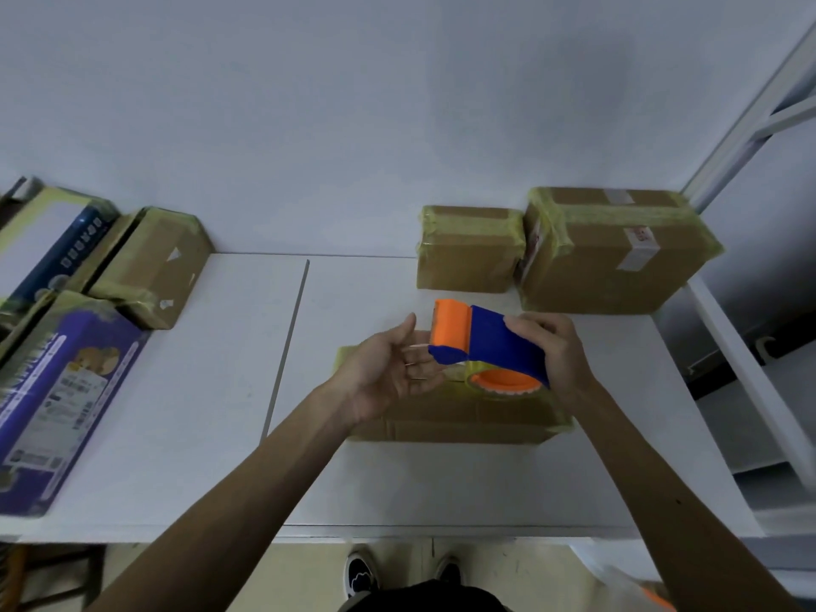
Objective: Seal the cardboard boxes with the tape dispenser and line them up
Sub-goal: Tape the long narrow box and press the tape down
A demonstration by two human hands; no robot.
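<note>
Blue and orange plastic makes up the tape dispenser (490, 346), held in the air above the middle of the white table (198, 390). The right hand (552, 351) wraps its fingers round the blue body, with the orange-cored roll of clear tape hanging below it. The left hand (388, 368) lies open, palm turned up, thumb raised and fingers loosely straight, reaching toward the orange front end. Whether the fingertips touch the dispenser or a strip of tape cannot be made out.

Directly below both hands sits a cardboard box (463, 417), largely covered by the hands and the dispenser, with yellowish tape showing at its edges. At the far right, against the wall, a small taped box (470, 249) stands just beside a large taped box (613, 254), both wrapped in yellowish tape.

On the left, a brown box (154, 267) lies tilted beside a purple printed box (57, 399) and a blue and white box (53, 240). The frame's left edge cuts off the last two, and their print is too blurred to read.
</note>
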